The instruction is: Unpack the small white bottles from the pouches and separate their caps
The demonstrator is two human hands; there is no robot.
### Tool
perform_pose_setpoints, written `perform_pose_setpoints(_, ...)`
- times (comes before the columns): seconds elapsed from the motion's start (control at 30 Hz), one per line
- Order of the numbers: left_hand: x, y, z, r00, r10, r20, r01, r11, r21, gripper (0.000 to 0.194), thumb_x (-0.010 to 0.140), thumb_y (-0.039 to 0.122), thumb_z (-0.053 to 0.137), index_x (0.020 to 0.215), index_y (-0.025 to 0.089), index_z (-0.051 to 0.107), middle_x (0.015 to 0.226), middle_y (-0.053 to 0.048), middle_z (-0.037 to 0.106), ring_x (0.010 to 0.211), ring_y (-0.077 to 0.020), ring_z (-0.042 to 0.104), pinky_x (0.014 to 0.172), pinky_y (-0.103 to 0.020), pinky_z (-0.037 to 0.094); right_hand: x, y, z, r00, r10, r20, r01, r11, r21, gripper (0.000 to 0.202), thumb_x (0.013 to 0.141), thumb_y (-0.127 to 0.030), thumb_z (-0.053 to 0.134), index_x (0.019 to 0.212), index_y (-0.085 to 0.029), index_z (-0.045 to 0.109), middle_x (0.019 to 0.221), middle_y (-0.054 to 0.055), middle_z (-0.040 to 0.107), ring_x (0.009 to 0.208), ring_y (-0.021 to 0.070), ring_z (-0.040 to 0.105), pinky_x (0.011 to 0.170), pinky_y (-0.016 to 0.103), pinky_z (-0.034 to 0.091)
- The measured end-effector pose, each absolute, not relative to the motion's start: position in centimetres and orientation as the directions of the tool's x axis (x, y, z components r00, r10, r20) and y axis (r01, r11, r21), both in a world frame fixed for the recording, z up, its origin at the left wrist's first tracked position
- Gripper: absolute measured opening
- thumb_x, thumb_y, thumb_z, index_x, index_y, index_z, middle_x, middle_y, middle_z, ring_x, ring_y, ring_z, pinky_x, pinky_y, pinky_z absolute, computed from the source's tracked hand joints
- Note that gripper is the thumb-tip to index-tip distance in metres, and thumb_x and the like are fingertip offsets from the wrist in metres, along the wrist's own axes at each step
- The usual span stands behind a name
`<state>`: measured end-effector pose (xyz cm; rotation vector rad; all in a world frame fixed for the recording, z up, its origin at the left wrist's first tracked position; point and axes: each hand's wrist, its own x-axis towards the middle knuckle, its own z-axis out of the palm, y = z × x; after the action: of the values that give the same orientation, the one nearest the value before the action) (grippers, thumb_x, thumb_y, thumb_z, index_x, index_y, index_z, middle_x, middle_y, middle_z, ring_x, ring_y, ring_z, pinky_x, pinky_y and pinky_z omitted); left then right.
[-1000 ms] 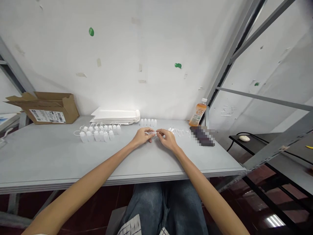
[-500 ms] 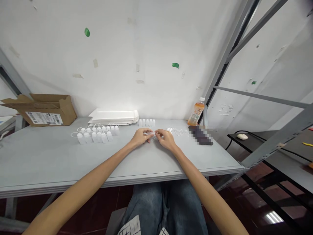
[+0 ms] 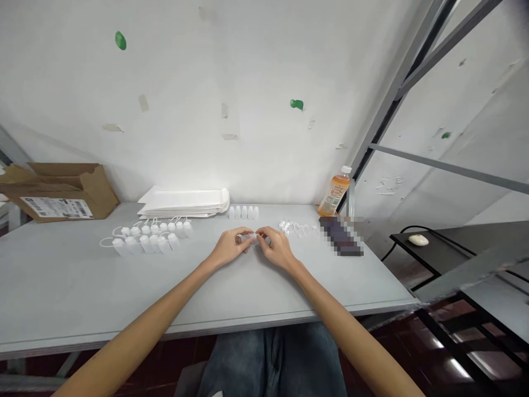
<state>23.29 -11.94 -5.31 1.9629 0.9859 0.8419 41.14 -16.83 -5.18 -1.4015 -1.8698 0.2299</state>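
Over the middle of the table, my left hand (image 3: 231, 247) is closed around a small translucent plastic bottle (image 3: 247, 237), which lies sideways between thumb and fingers. My right hand (image 3: 276, 247) pinches a small white cap at the bottle's right end; the fingertips hide most of it. To the left stand rows of white bottles (image 3: 145, 243) with caps and thin loops attached. Behind my hands is a short row of small bottles without loops (image 3: 243, 213). Just right of my right hand lie loose white caps with loops (image 3: 294, 227).
A stack of flat white sheets (image 3: 184, 201) lies against the wall, with an open cardboard box (image 3: 61, 190) to its left. At the back right stands an orange drink bottle (image 3: 335, 192), near a dark blurred object (image 3: 341, 237). A metal frame post rises on the right.
The view has shifted, tilting slightly and moving everything in the picture. Both hands stay together at the small bottle, which now shows more clearly between them.
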Motion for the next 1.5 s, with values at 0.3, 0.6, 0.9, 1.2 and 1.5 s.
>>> perform_pose_setpoints(0.3, 26.0, -9.3, -5.0, 0.498, 0.864, 0.070, 0.423, -0.312, 0.850, 0.051, 0.088, 0.060, 0.052, 0.112, 0.018, 0.068, 0.056, 0.002, 0.061, 0.049, -0.0147, 0.055, 0.057, -0.026, 0.042, 44.0, -13.1, -4.9, -0.126, 0.910, 0.395, 0.608, 0.385, -0.694, 0.021, 0.091, -0.021, 0.049, 0.100, -0.020, 0.068, 0.087, 0.004, 0.073, 0.077, 0.0160, 0.066, 0.061, 0.025, 0.044)
perform_pose_setpoints(0.6, 27.6, -8.4, -5.4, 0.477, 0.878, 0.033, 0.439, -0.270, 0.857, 0.047, 0.087, 0.057, 0.054, 0.110, 0.018, 0.069, 0.059, 0.002, 0.060, 0.050, -0.0147, 0.053, 0.056, -0.027, 0.041, 45.4, -13.0, -6.2, -0.112, 0.900, 0.420, 0.620, 0.394, -0.678, 0.026, 0.091, -0.020, 0.049, 0.109, -0.019, 0.067, 0.085, 0.005, 0.069, 0.069, 0.0147, 0.061, 0.062, 0.025, 0.045)
perform_pose_setpoints(0.9, 27.7, -8.6, -4.6, 0.452, 0.892, 0.021, 0.467, -0.256, 0.847, 0.046, 0.085, 0.058, 0.055, 0.107, 0.020, 0.072, 0.050, 0.004, 0.056, 0.045, -0.0148, 0.050, 0.052, -0.027, 0.040, 45.6, -13.2, -5.5, -0.172, 0.913, 0.369, 0.722, 0.372, -0.583, 0.027, 0.098, -0.021, 0.042, 0.113, -0.022, 0.064, 0.087, 0.004, 0.066, 0.069, 0.0143, 0.060, 0.063, 0.024, 0.044)
perform_pose_setpoints(1.2, 27.6, -8.7, -5.0, 0.453, 0.891, 0.023, 0.476, -0.264, 0.839, 0.047, 0.086, 0.057, 0.055, 0.109, 0.019, 0.071, 0.050, 0.004, 0.054, 0.045, -0.0140, 0.047, 0.050, -0.026, 0.037, 45.6, -13.4, -5.4, -0.195, 0.908, 0.370, 0.748, 0.382, -0.543, 0.028, 0.101, -0.023, 0.039, 0.114, -0.022, 0.064, 0.087, 0.004, 0.064, 0.071, 0.0147, 0.060, 0.064, 0.023, 0.043)
perform_pose_setpoints(1.5, 27.4, -8.6, -5.2, 0.481, 0.876, 0.028, 0.446, -0.272, 0.852, 0.045, 0.087, 0.055, 0.053, 0.109, 0.021, 0.071, 0.074, -0.002, 0.072, 0.049, -0.0137, 0.054, 0.053, -0.026, 0.042, 45.6, -13.6, -5.0, -0.214, 0.903, 0.371, 0.823, 0.372, -0.430, 0.027, 0.101, -0.023, 0.037, 0.110, -0.021, 0.063, 0.087, 0.005, 0.065, 0.070, 0.0146, 0.060, 0.058, 0.024, 0.037)
